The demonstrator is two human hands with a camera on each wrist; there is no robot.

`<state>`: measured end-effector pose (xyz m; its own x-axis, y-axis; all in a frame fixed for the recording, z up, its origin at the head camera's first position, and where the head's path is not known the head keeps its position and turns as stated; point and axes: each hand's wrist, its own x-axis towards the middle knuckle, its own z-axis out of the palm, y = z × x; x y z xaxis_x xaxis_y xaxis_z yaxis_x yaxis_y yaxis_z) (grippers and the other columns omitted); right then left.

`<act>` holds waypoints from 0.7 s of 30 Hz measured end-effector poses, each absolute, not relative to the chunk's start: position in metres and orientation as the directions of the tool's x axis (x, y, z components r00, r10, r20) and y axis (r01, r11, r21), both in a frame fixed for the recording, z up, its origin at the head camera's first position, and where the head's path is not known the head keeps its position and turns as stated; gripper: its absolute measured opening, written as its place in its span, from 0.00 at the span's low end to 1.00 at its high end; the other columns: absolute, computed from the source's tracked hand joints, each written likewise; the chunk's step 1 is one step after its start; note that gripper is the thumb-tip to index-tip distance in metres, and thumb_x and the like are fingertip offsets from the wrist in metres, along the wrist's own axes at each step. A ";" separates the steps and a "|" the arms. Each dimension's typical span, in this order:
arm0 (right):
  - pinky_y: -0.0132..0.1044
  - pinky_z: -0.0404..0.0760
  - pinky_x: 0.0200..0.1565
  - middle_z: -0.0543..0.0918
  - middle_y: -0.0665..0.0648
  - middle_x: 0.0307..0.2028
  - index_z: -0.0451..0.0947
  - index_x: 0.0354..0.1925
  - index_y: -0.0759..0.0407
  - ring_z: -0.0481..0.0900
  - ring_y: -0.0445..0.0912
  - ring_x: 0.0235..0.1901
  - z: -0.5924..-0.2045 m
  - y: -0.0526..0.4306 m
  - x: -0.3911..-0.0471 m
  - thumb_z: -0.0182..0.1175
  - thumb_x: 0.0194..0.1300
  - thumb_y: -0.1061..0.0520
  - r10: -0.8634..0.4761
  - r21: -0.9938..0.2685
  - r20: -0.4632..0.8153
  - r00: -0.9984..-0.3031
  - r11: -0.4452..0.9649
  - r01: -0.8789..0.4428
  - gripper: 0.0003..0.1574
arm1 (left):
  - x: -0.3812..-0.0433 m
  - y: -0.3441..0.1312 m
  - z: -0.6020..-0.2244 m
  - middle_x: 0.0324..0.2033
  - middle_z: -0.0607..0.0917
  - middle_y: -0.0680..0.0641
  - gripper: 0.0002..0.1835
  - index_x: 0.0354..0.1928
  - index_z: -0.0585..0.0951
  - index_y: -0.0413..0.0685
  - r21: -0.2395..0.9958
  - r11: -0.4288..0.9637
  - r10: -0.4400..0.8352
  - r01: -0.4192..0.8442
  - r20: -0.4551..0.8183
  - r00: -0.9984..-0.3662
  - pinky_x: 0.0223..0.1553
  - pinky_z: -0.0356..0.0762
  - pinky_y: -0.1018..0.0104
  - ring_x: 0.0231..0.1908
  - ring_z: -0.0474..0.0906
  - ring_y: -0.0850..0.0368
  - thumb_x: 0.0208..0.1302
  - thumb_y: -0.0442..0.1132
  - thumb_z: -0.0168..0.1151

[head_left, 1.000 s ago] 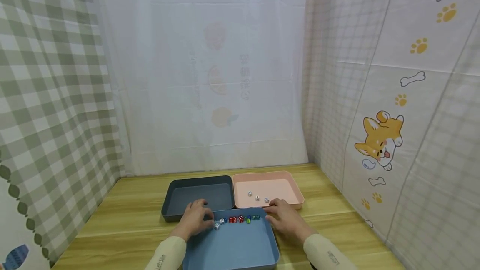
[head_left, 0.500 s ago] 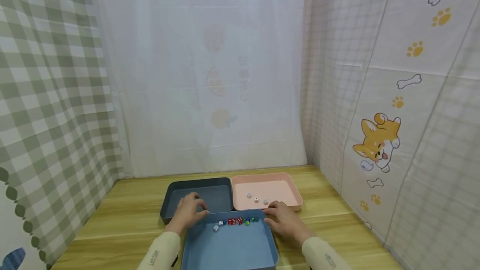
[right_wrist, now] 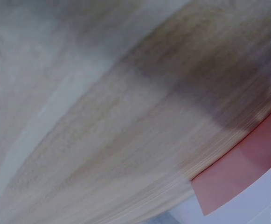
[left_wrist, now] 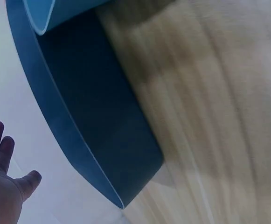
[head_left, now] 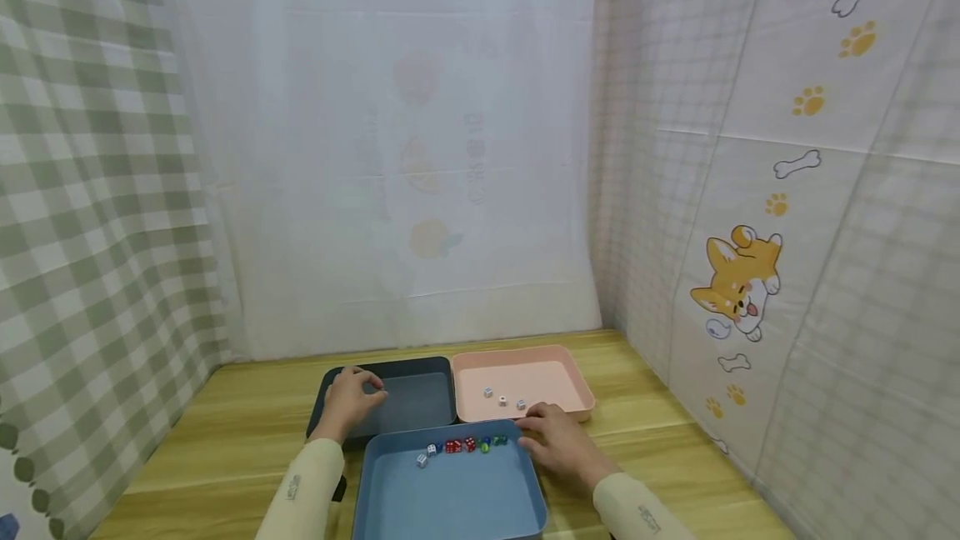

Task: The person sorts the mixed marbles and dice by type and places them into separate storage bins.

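My left hand (head_left: 347,400) is over the left part of the dark tray (head_left: 416,394), and nothing shows between its fingers. In the left wrist view its thumb (left_wrist: 29,183) stands apart from the straight fingers. At the far right corner of the blue tray (head_left: 457,497), my right hand (head_left: 562,444) rests with relaxed fingers by the rim. Along the far side inside that tray lie two white dice (head_left: 422,461), red dice (head_left: 453,446) and small green and blue pieces (head_left: 500,440), perhaps marbles. Three white dice (head_left: 502,401) lie in the pink tray (head_left: 540,373).
The dark and pink trays stand side by side behind the blue one on a wood-grain tabletop (head_left: 645,407). A white curtain (head_left: 375,273) hangs at the back, a green checked cloth (head_left: 97,232) at the left and a printed cloth (head_left: 742,215) at the right.
My left hand has moved left from the white dice in the blue tray to above the dark tray. My right hand has stayed at the blue tray's corner. The view has shifted slightly.
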<state>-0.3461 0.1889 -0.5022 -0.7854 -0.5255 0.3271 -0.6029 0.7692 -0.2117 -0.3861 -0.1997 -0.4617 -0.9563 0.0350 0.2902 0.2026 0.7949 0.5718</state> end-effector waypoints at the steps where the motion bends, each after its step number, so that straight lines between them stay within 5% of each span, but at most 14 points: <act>1: 0.50 0.76 0.53 0.78 0.57 0.51 0.84 0.54 0.57 0.75 0.51 0.49 -0.502 0.189 -0.346 0.61 0.70 0.48 -0.525 -0.214 0.323 -0.788 0.770 -0.601 0.20 | -0.388 -0.201 -0.461 0.58 0.73 0.31 0.06 0.37 0.85 0.47 0.583 0.790 0.026 0.191 0.280 -0.960 0.61 0.57 0.29 0.61 0.66 0.29 0.62 0.41 0.69; 21: 0.49 0.76 0.53 0.77 0.56 0.51 0.83 0.55 0.57 0.74 0.50 0.49 -0.495 0.187 -0.343 0.60 0.71 0.48 -0.520 -0.212 0.295 -0.802 0.782 -0.585 0.21 | -0.397 -0.208 -0.468 0.56 0.73 0.26 0.14 0.49 0.83 0.39 0.576 0.810 -0.029 0.105 0.218 -0.975 0.52 0.65 0.29 0.57 0.66 0.24 0.66 0.40 0.65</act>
<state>-0.3435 0.1872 -0.4953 -0.8017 -0.5199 0.2949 -0.5855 0.7824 -0.2124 -0.3973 -0.2083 -0.4685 -0.9755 -0.0293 0.2181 0.1046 0.8105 0.5764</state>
